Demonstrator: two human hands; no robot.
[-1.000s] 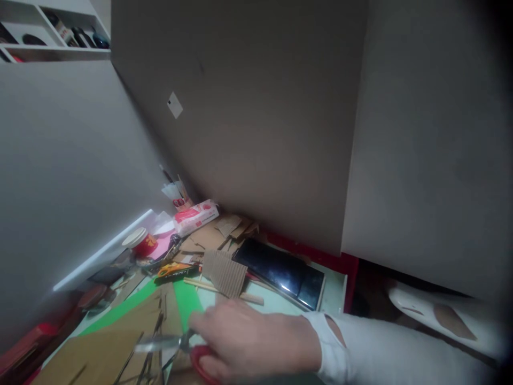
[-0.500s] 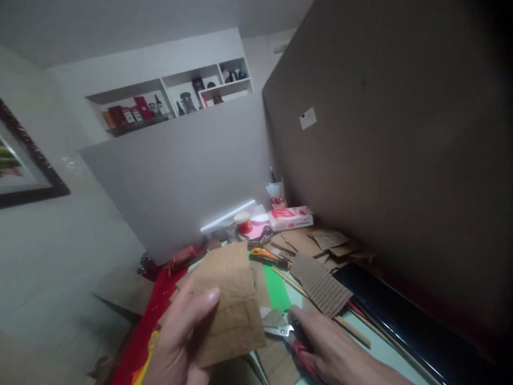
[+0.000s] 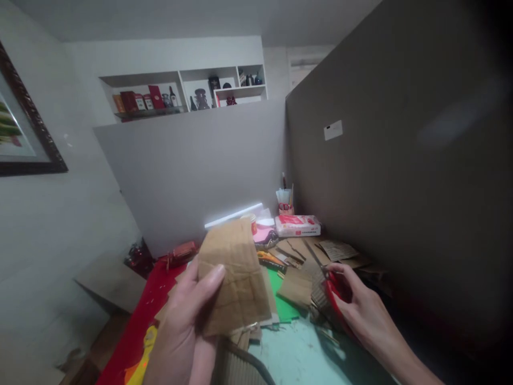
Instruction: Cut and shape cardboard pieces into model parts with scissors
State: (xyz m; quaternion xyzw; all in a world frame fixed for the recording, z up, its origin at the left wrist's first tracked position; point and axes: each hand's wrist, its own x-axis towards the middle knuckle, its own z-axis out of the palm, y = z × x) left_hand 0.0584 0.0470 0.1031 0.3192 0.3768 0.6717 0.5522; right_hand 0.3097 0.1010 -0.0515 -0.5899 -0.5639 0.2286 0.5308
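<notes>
My left hand (image 3: 188,315) is closed on a piece of brown cardboard (image 3: 236,289), thumb on its front face, raised above the table. The cardboard is creased, with a faint line across its lower half. To the right, my right hand (image 3: 355,299) grips red-handled scissors (image 3: 332,289), fingers around the handles, the blades pointing up and to the left, apart from the held cardboard. Below the scissors lie a brown cardboard scrap (image 3: 296,287) and a green sheet (image 3: 282,299). An orange and black cutter (image 3: 270,259) is partly hidden behind the held piece.
More cardboard pieces (image 3: 339,249) lie at the back right. A white and red tissue pack (image 3: 298,225), a holder with pens (image 3: 285,206) and a lit white tube (image 3: 232,215) stand at the back. Grey panels (image 3: 192,166) enclose the table. A yellow object (image 3: 144,353) is at lower left.
My right hand has moved right with the scissors, away from the held cardboard, and the blades now point upward. The view has tilted and shifted. The left hand keeps its hold.
</notes>
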